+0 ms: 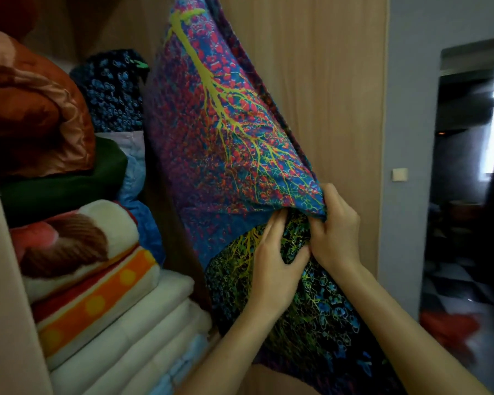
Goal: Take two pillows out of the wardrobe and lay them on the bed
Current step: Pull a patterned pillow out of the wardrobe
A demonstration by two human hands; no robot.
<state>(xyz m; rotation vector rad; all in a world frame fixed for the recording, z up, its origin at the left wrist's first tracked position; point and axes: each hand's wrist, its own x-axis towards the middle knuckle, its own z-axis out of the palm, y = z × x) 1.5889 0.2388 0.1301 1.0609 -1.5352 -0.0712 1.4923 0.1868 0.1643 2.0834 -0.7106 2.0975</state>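
Observation:
A large pillow (226,143) in a bright case with a yellow tree pattern on blue, red and purple stands tilted, half out of the wardrobe (325,95). Its lower part is dark with green and blue print. My left hand (274,260) grips the dark lower part of the pillow. Beside it, my right hand (334,226) pinches the edge of the bright case. A second pillow (111,95) in a dark blue print stands upright behind it inside the wardrobe, partly hidden.
Folded blankets (97,266) and quilts are stacked on the wardrobe shelf at left, with a brown satin quilt (32,115) on top. A wooden wardrobe panel stands behind the pillow. At right is a grey wall with a light switch (399,174) and a dark doorway (468,181).

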